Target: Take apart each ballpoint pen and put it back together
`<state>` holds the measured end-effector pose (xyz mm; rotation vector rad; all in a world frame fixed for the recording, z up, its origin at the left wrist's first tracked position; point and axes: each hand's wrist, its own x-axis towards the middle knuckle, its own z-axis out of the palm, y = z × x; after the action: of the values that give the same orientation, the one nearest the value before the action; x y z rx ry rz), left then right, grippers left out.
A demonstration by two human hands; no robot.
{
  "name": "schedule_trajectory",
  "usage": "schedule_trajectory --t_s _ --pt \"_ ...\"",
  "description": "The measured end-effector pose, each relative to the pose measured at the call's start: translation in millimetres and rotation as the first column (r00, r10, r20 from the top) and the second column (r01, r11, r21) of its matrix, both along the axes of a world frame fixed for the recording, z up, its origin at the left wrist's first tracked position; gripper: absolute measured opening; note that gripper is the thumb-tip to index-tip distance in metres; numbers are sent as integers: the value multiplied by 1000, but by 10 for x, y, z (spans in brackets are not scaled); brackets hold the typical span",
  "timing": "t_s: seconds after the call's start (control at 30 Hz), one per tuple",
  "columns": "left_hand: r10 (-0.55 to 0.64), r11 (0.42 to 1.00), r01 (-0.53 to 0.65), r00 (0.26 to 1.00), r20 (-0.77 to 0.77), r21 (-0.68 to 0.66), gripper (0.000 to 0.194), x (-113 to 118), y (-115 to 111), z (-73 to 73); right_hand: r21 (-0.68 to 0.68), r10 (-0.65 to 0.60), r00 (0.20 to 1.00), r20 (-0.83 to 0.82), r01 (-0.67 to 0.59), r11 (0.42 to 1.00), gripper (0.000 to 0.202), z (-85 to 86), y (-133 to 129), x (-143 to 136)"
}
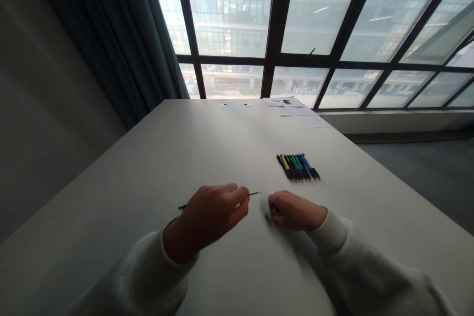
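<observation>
My left hand (218, 210) is closed in a pinch on a thin dark pen refill (255, 193), whose fine tip points right toward my other hand. A small black piece (181, 207) shows at the far left side of that hand; the rest of it is hidden. Low over the table, my right hand (291, 210) has its fingers curled closed. At its fingertips is a small dark piece (267, 217); whether it is gripped or lies on the table is hard to make out. Beyond the right hand lies a row of pens (298, 168), mostly black with yellow, green and blue ones.
The white table (207, 148) stretches toward the window. Printed sheets (296, 111) lie at its far right corner. Two small white pieces with dark spots, a left one (223, 105) and a right one (248, 104), sit near the far edge. A dark curtain (122, 34) hangs at left.
</observation>
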<state>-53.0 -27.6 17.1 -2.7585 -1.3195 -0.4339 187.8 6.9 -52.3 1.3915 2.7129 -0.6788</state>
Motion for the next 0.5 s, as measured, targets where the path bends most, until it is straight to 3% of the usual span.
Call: schedule_trajectory --t_s 0.17,0.33,0.5 --pt "2 1000 -2 1000 5 -5 20 -5 0 -13 5 -9 1000 20 9 1000 16 33 -43 -14" --pt "-6 1000 5 1000 9 7 20 11 3 -1 -14 -27 998 62 28 1000 34 76 -138 -42" --pt "-8 1000 8 1000 11 3 21 1 4 -9 -61 69 997 26 -67 996 26 168 -284 -152"
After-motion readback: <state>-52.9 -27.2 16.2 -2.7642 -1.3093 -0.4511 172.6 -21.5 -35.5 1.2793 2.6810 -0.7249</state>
